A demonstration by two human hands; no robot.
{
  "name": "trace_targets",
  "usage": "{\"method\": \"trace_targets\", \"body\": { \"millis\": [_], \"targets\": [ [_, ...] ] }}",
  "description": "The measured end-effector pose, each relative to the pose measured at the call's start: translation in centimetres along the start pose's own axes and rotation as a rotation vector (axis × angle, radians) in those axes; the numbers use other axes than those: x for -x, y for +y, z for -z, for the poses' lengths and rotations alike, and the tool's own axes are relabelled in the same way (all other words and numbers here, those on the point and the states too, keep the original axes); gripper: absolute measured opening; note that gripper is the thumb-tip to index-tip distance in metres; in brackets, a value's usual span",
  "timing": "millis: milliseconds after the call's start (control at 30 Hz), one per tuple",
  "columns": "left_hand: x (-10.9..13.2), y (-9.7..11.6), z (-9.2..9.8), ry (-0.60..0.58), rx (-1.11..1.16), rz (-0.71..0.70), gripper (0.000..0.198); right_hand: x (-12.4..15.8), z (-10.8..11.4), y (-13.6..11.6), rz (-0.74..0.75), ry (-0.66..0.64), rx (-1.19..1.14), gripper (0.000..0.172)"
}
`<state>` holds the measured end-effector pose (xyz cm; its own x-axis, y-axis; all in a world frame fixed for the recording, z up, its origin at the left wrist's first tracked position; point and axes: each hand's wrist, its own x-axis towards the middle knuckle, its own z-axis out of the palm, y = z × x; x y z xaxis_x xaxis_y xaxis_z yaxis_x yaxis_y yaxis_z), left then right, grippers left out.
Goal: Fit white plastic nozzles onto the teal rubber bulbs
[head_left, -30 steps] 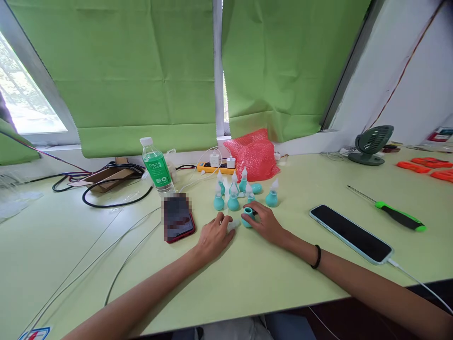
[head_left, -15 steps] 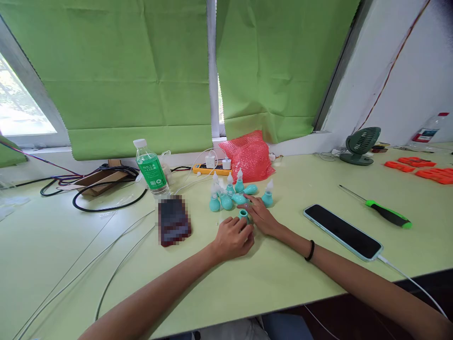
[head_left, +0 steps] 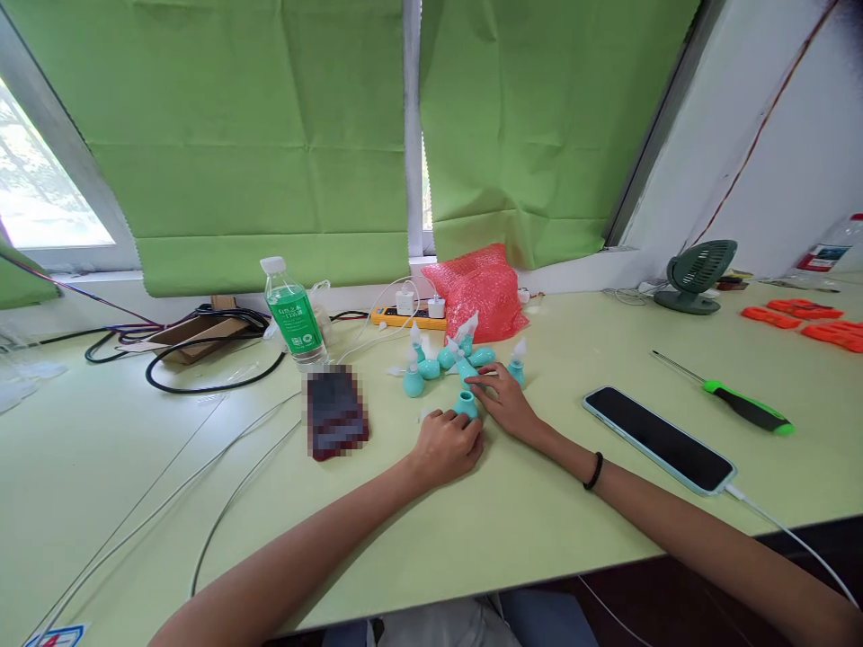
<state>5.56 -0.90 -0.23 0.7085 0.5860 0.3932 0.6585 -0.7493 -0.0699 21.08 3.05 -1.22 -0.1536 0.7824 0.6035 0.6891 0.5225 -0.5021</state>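
Observation:
Several small teal bulbs with white cone tips point(head_left: 431, 363) are clustered on the pale green table point(head_left: 472, 512), some upright, some knocked on their sides. One open teal bulb without a tip point(head_left: 465, 404) stands nearest me. My left hand point(head_left: 446, 442) is curled beside it, fingers closed against its base. My right hand point(head_left: 502, 403) rests just right of it, fingers reaching toward the fallen bulbs and touching the open bulb. A black band circles my right wrist.
A red-cased phone point(head_left: 333, 412) lies left of my hands, a green-labelled water bottle point(head_left: 292, 314) behind it. A larger phone point(head_left: 657, 438) on a cable lies right, then a green-handled screwdriver point(head_left: 732, 402). Red bubble wrap point(head_left: 482, 289), a power strip, cables and a small fan point(head_left: 694, 274) line the back.
Several upright bulbs in the cluster have tipped over. My left hand closed in on the open bulb, and my right hand shifted from it toward the cluster.

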Motion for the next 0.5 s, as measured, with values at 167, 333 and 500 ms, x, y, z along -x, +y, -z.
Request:
{"method": "trace_targets", "body": {
  "millis": [167,333,500],
  "targets": [
    [-0.3,-0.2,0.1,-0.005,0.013,0.141,0.02,0.0,-0.2,0.3,0.021,0.069,-0.026,0.015],
    [-0.3,-0.5,0.0,0.018,0.044,0.186,0.026,0.3,-0.3,0.1,-0.03,0.109,-0.08,0.011],
    [0.0,-0.4,-0.3,0.061,0.099,0.097,0.022,0.3,0.1,-1.1,0.022,0.146,-0.058,0.009]
  ]
}}
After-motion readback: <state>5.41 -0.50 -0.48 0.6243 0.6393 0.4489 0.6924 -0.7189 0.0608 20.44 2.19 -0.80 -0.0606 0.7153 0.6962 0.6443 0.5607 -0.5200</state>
